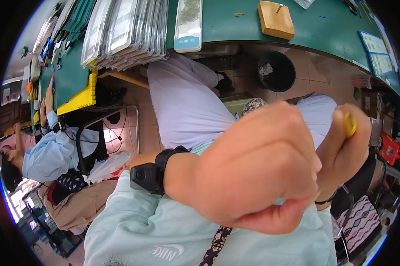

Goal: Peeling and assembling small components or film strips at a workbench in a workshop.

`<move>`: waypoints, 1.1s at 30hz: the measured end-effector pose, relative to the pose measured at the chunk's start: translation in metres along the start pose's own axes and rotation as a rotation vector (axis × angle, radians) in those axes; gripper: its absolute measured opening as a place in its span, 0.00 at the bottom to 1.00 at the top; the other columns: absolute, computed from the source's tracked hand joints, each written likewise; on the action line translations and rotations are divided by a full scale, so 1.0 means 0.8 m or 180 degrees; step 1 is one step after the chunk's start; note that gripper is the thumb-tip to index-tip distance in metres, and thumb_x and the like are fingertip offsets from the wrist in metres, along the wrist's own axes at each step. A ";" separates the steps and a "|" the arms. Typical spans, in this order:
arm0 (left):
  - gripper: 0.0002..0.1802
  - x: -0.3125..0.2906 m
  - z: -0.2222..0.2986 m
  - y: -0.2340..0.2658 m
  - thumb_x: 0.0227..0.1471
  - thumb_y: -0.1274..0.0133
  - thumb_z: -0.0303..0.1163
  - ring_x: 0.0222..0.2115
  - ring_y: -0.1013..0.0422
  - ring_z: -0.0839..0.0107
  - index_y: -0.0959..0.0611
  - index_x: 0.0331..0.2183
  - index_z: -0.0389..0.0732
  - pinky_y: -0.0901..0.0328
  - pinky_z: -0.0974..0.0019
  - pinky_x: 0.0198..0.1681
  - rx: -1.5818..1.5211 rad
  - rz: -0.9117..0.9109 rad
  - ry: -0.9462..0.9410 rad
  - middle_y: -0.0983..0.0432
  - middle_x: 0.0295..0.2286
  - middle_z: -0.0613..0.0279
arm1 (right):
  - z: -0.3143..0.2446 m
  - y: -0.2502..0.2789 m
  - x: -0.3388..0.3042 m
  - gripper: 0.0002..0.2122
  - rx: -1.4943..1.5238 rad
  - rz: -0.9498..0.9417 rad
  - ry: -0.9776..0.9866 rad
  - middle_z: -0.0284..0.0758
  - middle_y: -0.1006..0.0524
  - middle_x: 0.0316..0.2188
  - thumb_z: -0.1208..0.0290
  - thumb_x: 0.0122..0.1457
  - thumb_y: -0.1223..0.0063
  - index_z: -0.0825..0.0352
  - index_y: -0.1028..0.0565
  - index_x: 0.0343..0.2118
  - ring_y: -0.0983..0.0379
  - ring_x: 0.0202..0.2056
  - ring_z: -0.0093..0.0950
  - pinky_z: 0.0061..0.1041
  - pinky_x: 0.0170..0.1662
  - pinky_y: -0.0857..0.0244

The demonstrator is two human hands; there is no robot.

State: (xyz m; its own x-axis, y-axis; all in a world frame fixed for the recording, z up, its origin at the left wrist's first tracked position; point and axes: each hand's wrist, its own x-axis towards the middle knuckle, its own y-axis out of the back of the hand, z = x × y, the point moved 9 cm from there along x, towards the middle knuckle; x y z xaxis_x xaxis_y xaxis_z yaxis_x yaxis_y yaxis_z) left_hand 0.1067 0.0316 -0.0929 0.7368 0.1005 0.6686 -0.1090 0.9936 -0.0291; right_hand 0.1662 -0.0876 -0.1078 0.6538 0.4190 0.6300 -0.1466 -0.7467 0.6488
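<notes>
My left hand (262, 173) is raised close in front of my chest, its fingers curled into a fist. Whatever it may hold is hidden behind the fingers. Just beyond it on the right, my right hand (346, 153) is closed too. A small yellow piece (350, 125) shows at its thumb and forefinger; its kind is too blurred to tell. Both hands are above my lap, apart from the table. A black strap with a small camera-like device (146, 177) is on my left wrist.
A green table (231, 24) runs ahead, bearing stacked clear plastic cases (124, 31), one flat case (189, 22) and a wooden block with a metal pin (276, 20). Below stands a black bin (286, 73). A person in light blue (53, 150) sits at the left.
</notes>
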 end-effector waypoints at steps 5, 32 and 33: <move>0.11 -0.006 -0.010 0.010 0.29 0.47 0.17 0.19 0.39 0.68 0.28 0.22 0.39 0.44 0.71 0.21 0.0002 0.0456 0.0117 0.34 0.20 0.65 | -0.011 0.008 -0.005 0.09 0.0525 -0.0350 0.0477 0.39 0.33 0.16 0.73 0.40 0.44 0.71 0.30 0.22 0.37 0.16 0.33 0.27 0.19 0.45; 0.07 -0.008 -0.019 0.011 0.41 0.52 0.24 0.26 0.41 0.62 0.35 0.21 0.36 0.45 0.65 0.30 0.0119 0.0175 0.1075 0.41 0.24 0.57 | -0.035 -0.015 0.009 0.10 0.0065 -0.1263 0.0458 0.46 0.33 0.18 0.68 0.56 0.57 0.69 0.31 0.23 0.36 0.21 0.45 0.37 0.23 0.44; 0.07 -0.010 -0.023 0.014 0.41 0.52 0.24 0.26 0.41 0.63 0.35 0.21 0.36 0.45 0.66 0.30 0.0103 0.0172 0.1182 0.41 0.24 0.57 | -0.038 -0.019 0.012 0.10 0.0041 -0.1310 0.0472 0.46 0.33 0.18 0.68 0.56 0.56 0.68 0.30 0.24 0.36 0.20 0.44 0.37 0.23 0.44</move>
State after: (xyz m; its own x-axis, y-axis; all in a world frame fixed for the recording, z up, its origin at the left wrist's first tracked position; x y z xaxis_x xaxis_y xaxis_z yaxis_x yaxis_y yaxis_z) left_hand 0.1118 0.0433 -0.1117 0.9205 0.1703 0.3517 -0.1709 0.9848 -0.0295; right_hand 0.1523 -0.0562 -0.0983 0.5420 0.7520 0.3751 0.1137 -0.5079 0.8539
